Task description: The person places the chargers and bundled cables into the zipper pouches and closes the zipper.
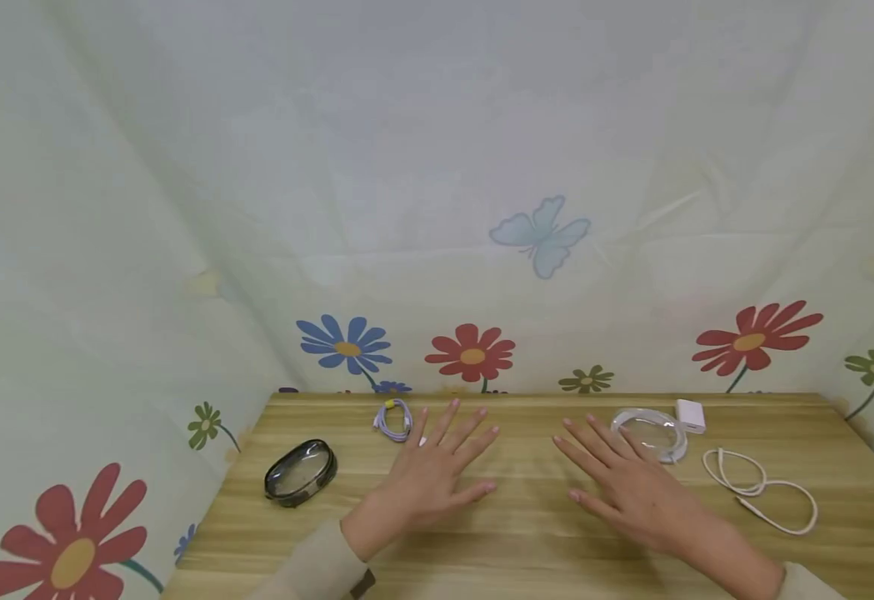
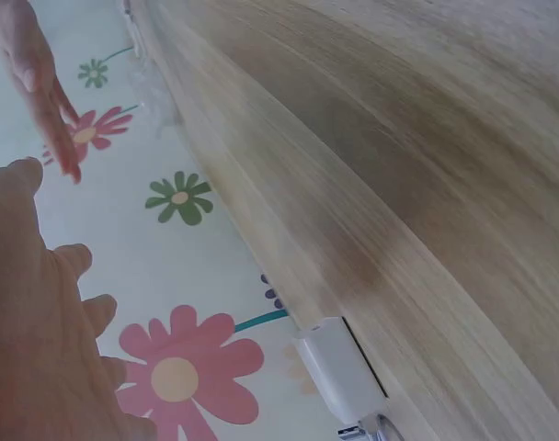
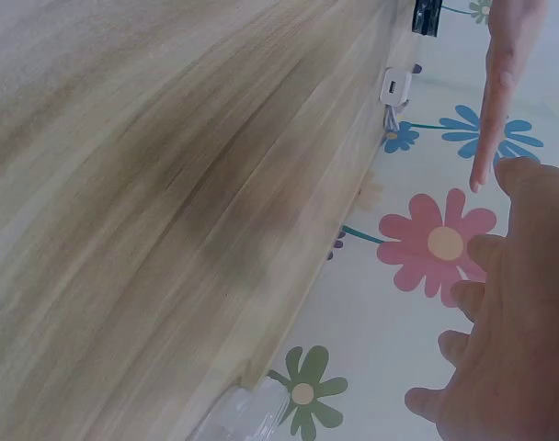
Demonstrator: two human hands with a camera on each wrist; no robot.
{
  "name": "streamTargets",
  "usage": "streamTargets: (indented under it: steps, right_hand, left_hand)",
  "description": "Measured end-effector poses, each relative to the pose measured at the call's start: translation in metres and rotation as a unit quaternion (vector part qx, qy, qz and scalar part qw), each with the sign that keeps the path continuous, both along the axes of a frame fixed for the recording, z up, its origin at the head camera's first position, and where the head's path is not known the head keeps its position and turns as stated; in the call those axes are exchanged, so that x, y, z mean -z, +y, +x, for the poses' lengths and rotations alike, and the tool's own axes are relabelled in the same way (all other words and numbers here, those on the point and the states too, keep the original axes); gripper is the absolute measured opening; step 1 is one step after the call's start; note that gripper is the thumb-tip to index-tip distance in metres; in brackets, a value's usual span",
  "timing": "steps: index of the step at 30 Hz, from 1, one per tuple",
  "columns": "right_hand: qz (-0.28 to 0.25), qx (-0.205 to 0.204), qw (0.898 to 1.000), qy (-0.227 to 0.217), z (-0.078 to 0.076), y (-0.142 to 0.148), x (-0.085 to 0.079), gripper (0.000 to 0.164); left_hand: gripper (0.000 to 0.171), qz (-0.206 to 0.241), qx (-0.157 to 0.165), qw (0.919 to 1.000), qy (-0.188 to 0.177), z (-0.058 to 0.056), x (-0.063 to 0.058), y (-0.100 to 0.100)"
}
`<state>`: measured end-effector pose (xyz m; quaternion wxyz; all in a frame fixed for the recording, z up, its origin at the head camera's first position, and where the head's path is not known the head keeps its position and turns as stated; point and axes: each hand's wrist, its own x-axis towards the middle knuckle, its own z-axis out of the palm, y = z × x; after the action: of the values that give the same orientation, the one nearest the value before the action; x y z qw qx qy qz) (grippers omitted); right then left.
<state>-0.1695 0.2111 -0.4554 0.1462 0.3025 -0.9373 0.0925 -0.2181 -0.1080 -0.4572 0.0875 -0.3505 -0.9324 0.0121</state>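
Observation:
My left hand (image 1: 437, 479) hovers over the wooden table with spread fingers and holds nothing. Just left of its fingertips lies a coiled lilac cable (image 1: 410, 419) with a yellow tie. A white charger block (image 2: 342, 367) shows in the left wrist view; in the head view the fingers hide most of it. My right hand (image 1: 631, 492), also spread and holding nothing, is above the table's right half. Its fingers partly overlap a clear case with a whitish rim (image 1: 680, 440). Beyond that case sits a white power adapter (image 1: 691, 416), and to the right a loosely looped white cable (image 1: 765, 482).
A clear case with a black rim (image 1: 300, 472) lies near the table's left edge. At the back, the wooden table (image 1: 526, 533) meets a pale curtain (image 1: 407, 167) printed with flowers and a butterfly; the curtain also hangs along the left and right sides.

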Motion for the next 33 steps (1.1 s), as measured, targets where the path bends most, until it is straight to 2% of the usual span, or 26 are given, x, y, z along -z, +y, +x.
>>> streamTargets:
  steps: [10,17,25,33]
  right_hand:
    - [0.007,0.005,1.0,-0.011,0.001,0.004,-0.005,0.063]
    - [0.006,0.015,1.0,-0.006,0.005,0.012,-0.007,0.064]
    - [0.012,0.004,0.999,0.033,0.006,0.024,-0.003,0.067]
    - [0.014,0.007,0.998,0.063,0.01,0.039,-0.003,0.065]
  left_hand:
    - [0.07,0.002,0.005,1.0,0.004,0.003,0.001,0.006]
    - [0.071,-0.003,0.016,0.9998,0.005,0.005,-0.004,0.015]
    - [0.071,-0.01,0.026,0.9995,0.016,0.007,-0.007,0.026]
    - [0.071,-0.011,0.031,0.9995,0.004,0.007,-0.007,0.036]
